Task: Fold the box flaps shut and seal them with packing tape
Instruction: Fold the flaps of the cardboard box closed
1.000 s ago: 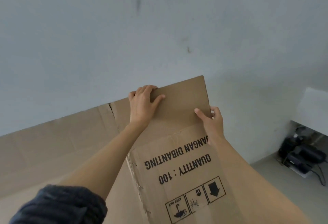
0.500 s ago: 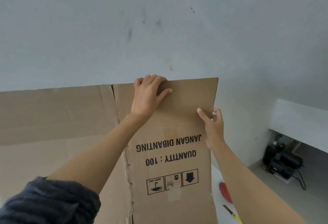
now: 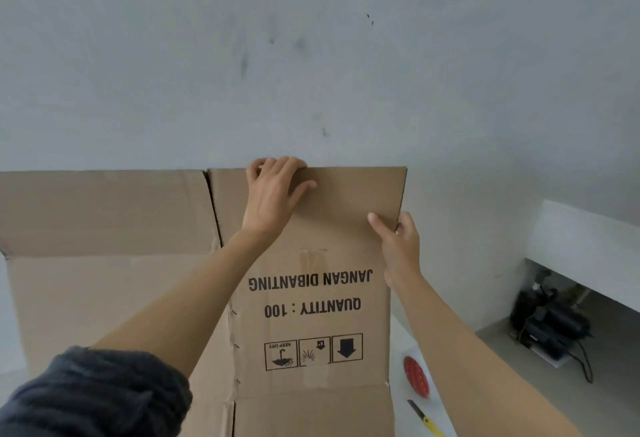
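Note:
A large brown cardboard box (image 3: 311,298) stands before me, its black print "JANGAN DIBANTING" and "QUANTITY : 100" upside down. Its upper flap (image 3: 349,194) stands upright. My left hand (image 3: 273,194) grips that flap's top edge, fingers curled over it and thumb on the near face. My right hand (image 3: 398,246) pinches the flap's right edge, thumb in front and fingers behind. A wider panel of the box (image 3: 104,246) stretches off to the left. A red roll (image 3: 416,376), perhaps tape, lies at the box's lower right.
A yellow-handled cutter (image 3: 425,419) lies by the red roll on a white surface. Dark equipment with cables (image 3: 547,319) sits on the floor at the right, under a white ledge (image 3: 588,246). A grey wall fills the background.
The box has swung from tilted to squarely upright and level. Both hands kept their hold on the top flap. The red roll and cutter have come into view.

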Action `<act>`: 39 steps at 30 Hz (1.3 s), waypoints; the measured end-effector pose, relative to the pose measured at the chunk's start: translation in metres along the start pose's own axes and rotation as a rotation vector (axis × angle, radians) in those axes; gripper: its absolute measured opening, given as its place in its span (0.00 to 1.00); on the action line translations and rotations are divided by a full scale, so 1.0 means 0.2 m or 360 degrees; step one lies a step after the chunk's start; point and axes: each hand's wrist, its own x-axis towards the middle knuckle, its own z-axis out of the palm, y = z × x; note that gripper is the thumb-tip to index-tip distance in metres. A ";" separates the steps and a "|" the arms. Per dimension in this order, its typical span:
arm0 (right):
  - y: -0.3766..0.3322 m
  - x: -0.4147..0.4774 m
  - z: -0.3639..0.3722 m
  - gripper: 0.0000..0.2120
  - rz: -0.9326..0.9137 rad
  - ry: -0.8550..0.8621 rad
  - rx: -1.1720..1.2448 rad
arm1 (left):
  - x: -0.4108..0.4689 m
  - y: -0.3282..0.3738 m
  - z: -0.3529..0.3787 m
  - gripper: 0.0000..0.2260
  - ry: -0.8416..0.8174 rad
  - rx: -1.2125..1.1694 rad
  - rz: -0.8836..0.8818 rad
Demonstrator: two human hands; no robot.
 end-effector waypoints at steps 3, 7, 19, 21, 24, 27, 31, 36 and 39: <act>-0.14 0.05 0.07 0.10 -0.0102 0.0018 0.0114 | 0.16 0.03 -0.07 0.12 0.0143 0.0059 0.0066; -0.31 0.11 0.14 0.11 -0.0183 -0.0026 0.0186 | 0.31 0.03 -0.18 0.12 0.0271 0.0089 0.0152; -0.20 0.05 0.08 0.10 -0.0124 -0.0059 0.0030 | 0.20 0.01 -0.14 0.11 0.0002 -0.0107 -0.0043; -0.20 0.06 0.06 0.10 -0.0104 -0.0026 0.0035 | 0.22 0.03 -0.12 0.11 -0.0020 -0.0116 -0.0050; -0.21 0.05 0.07 0.11 -0.0115 0.0007 0.0032 | 0.23 0.04 -0.09 0.12 0.0004 -0.0064 -0.0049; -0.21 0.05 0.09 0.14 -0.0100 0.0064 -0.0014 | 0.20 0.02 -0.11 0.15 0.0069 -0.0045 -0.0086; -0.23 0.05 0.12 0.15 -0.0057 0.0065 -0.0047 | 0.21 0.01 -0.16 0.22 -0.0103 0.0193 -0.0068; -0.28 0.10 0.14 0.23 0.0108 0.0068 -0.0008 | 0.25 0.01 -0.22 0.21 -0.0328 0.0200 -0.0210; -0.37 0.11 0.14 0.31 0.0122 0.0167 -0.0162 | 0.29 0.02 -0.27 0.24 -0.0583 0.0148 -0.0273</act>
